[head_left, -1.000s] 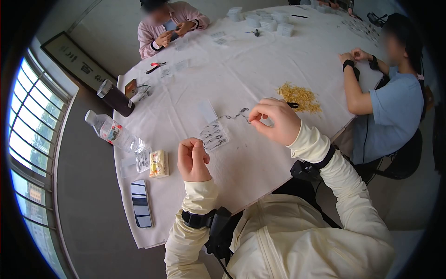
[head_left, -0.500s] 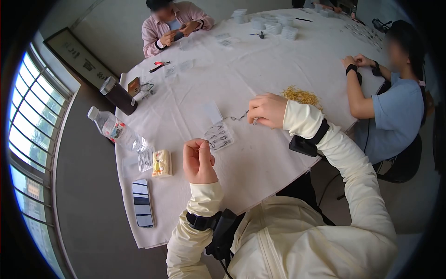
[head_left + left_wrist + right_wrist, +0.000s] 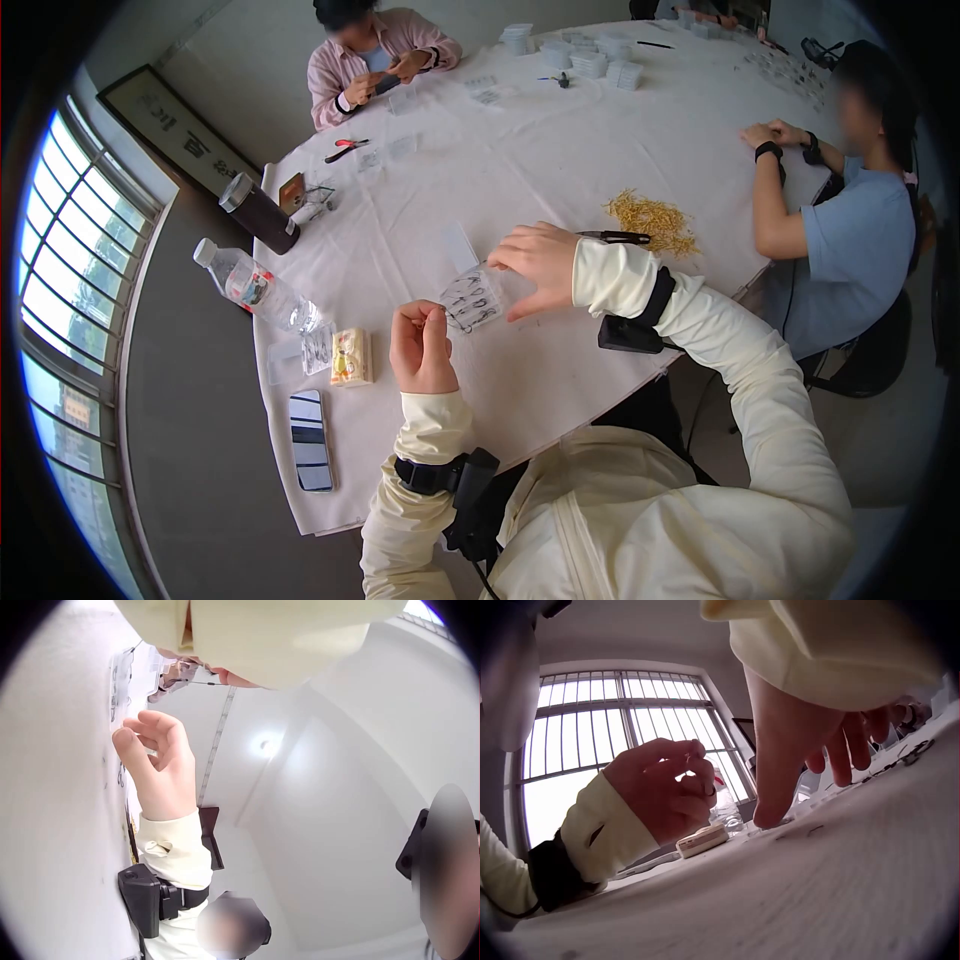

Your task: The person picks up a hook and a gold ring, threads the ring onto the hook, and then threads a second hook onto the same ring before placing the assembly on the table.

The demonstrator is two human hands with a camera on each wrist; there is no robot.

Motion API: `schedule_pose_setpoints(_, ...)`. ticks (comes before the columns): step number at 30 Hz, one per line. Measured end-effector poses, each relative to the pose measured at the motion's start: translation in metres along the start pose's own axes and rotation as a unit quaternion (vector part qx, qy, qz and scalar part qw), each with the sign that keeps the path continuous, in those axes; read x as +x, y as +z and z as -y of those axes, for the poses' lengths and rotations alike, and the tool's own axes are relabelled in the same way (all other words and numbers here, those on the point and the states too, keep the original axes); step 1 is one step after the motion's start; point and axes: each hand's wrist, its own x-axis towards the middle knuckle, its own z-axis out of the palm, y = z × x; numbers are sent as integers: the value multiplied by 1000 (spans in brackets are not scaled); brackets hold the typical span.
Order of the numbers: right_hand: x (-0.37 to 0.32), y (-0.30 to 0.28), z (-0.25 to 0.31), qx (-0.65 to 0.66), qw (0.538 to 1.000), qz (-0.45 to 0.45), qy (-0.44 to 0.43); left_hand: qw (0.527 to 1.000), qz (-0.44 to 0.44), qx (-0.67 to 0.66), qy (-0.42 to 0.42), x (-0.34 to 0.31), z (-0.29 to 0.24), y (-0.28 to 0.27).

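Note:
My left hand [image 3: 422,350] is raised in front of the clear tray, thumb and forefinger pinching a thin dark piece [image 3: 212,683] that juts from the fingertips. What kind of piece it is, I cannot tell. The shallow clear tray [image 3: 472,300] lies on the tablecloth and has several thin, dark, curved pieces in it. My right hand [image 3: 545,265] reaches over the tray's right side, palm down, with thumb and fingers spread apart. Dark linked loops [image 3: 900,757] lie on the cloth beyond those fingers in the right wrist view. A clear lid [image 3: 460,247] lies behind the tray.
A yellow heap of thin strips [image 3: 652,222] and a slim black tool [image 3: 615,237] lie to the right. Leftward stand a tissue pack [image 3: 351,357], a water bottle [image 3: 255,288] and a dark flask [image 3: 259,213]; a phone [image 3: 311,440] lies nearer. Two people sit across and to the right.
My right hand has moved left toward the tray, its bent fingers spreading, and now covers the dark strand beside it. The black tool has come into full view. My left hand keeps its pinch.

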Motion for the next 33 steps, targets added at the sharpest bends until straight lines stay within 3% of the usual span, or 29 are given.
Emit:
schedule_pose_setpoints(3,9,9,15,-9,1000,-12,13,1000,0,-1,-8,-1,0,1)
schedule_pose_setpoints(6,6,0,25,-3,999,43,30,1000,10,-4,-2,-3,0,4)
schedule_pose_setpoints(9,-10,-18,13,19,1000,-3,-13,1000,17,-3,0,-5,-2,5)
schedule_pose_setpoints(11,-18,-36,-7,-66,997,-28,16,1000,19,-1,2,-6,-1,4)
schedule_pose_setpoints(14,-32,-38,-32,-90,996,16,18,999,30,5,13,-6,1,4)
schedule_pose_setpoints(17,-41,-28,-39,-95,995,2,-24,999,34,18,24,-7,2,7)
schedule_pose_setpoints(21,-46,-22,-35,-99,995,0,-14,999,34,29,26,-7,4,6)
schedule_pose_setpoints(23,-49,-25,-25,-7,999,14,-28,998,36,36,32,-7,4,7)
schedule_pose_setpoints(27,-43,-33,-21,56,998,22,-14,998,38,37,39,-7,5,8)
schedule_pose_setpoints(30,-31,-37,-26,-47,999,14,-5,998,40,37,32,-7,4,8)
schedule_pose_setpoints(33,-22,-21,-34,-77,994,4,-72,998,48,31,27,-8,3,8)
